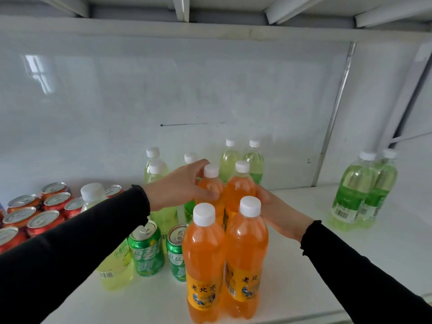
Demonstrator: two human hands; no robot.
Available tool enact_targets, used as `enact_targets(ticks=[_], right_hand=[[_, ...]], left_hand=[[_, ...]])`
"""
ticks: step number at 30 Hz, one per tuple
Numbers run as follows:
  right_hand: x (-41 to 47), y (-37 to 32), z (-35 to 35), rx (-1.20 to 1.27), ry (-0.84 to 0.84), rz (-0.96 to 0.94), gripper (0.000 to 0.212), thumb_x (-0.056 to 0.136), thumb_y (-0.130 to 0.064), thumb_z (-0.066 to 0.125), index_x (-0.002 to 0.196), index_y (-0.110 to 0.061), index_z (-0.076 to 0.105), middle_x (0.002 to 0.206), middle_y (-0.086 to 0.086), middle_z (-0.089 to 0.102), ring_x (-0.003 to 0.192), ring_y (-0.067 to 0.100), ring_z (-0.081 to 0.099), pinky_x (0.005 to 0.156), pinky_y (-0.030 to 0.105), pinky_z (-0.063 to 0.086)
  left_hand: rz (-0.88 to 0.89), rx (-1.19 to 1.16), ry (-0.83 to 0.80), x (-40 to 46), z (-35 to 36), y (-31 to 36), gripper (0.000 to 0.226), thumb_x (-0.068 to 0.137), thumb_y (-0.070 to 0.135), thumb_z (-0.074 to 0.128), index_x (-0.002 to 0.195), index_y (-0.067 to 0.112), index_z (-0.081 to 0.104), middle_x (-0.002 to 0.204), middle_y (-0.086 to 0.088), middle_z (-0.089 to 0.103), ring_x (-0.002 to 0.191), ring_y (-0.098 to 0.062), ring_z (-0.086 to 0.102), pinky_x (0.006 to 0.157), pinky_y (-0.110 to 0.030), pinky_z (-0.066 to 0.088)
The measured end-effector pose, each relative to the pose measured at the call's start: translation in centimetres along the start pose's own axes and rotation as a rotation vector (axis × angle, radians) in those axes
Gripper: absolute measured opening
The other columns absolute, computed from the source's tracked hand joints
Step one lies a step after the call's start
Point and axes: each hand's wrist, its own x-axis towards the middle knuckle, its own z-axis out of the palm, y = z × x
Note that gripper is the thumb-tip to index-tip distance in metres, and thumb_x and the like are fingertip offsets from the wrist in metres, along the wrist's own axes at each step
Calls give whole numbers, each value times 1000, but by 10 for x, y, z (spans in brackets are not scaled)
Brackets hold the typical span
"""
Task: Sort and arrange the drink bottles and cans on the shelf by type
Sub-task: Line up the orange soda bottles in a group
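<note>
Orange bottles [224, 249] already stand four together mid-shelf [385, 253] as your left hand [180, 187] grips one rear bottle and your right hand [278, 212] seemingly cups the other, with red cans [37, 211] grouped left, while green cans [146, 249] and pale green bottles [360, 190] remain scattered.

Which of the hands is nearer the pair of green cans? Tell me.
Left. The left hand grips a rear orange bottle just above and behind the green cans; the right hand is beyond the orange bottles, on their far side from the cans.
</note>
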Motion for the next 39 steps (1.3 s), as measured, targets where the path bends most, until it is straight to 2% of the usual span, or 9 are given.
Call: enact_targets(ticks=[2, 7, 10, 15, 20, 27, 31, 34, 39], right_hand=[[-3, -7, -1, -6, 14, 12, 46, 98, -24, 65, 141, -33, 51, 130, -4, 67, 118, 16, 66, 99, 38, 55], [-7, -26, -5, -19, 49, 25, 30, 95, -37, 64, 125, -36, 61, 110, -18, 72, 101, 1, 69, 79, 21, 53], [-6, -33, -5, -23, 69, 27, 35, 93, -38, 67, 127, -36, 60, 114, -15, 72, 104, 4, 69, 81, 23, 53], [-6, -32, 0, -11, 111, 12, 32, 93, -34, 69, 125, -33, 63, 112, -12, 73, 100, 6, 70, 77, 24, 54], [-5, -32, 4, -19, 111, 11, 32, 92, -35, 70, 124, -34, 64, 114, -10, 73, 105, 12, 70, 81, 28, 56], [-8, -34, 5, -35, 92, 33, 34, 95, -33, 68, 128, -37, 60, 116, -13, 72, 104, 5, 70, 79, 24, 53], [-12, -34, 4, -70, 88, 45, 37, 92, -35, 71, 127, -41, 59, 117, -16, 71, 107, 4, 69, 85, 25, 54], [-14, -35, 5, -94, 86, 42, 37, 93, -32, 70, 127, -40, 59, 119, -16, 71, 108, 3, 68, 86, 24, 55], [-16, -36, 2, -117, 112, 34, 44, 90, -39, 73, 132, -39, 59, 123, -14, 70, 113, 7, 67, 101, 37, 54]], left_hand=[[-18, -53, -2, 0, -2, 4, 40, 81, 37, 82, 108, 17, 61, 111, -10, 68, 89, -16, 64, 79, -36, 53], [-54, -93, 22, -3, -2, 7, 28, 88, 33, 76, 109, 19, 66, 111, -1, 74, 107, -26, 69, 96, -49, 54], [-57, -91, 42, -3, -1, 8, 25, 89, 32, 75, 109, 20, 66, 109, 0, 74, 106, -26, 69, 94, -47, 55], [-25, -92, 66, -4, -2, 7, 19, 91, 26, 73, 105, 19, 62, 106, -7, 73, 91, -20, 66, 73, -33, 53], [-20, -78, 40, -7, -8, 3, 14, 92, 28, 72, 102, 25, 62, 108, -3, 73, 100, -30, 69, 81, -43, 59], [-40, -97, -55, -12, -8, 11, 24, 93, 29, 71, 112, 20, 60, 112, 2, 73, 92, -10, 65, 75, -23, 53], [-52, -75, -63, -12, -8, 12, 24, 93, 31, 70, 114, 23, 62, 114, 8, 74, 106, -14, 69, 86, -22, 56], [-41, -48, -31, -11, -9, 12, 27, 91, 34, 72, 116, 26, 64, 114, 10, 74, 109, -11, 69, 101, -33, 53], [-33, -20, 0, -11, -10, 14, 31, 88, 33, 76, 117, 29, 65, 114, 12, 72, 109, -8, 68, 106, -38, 49]])
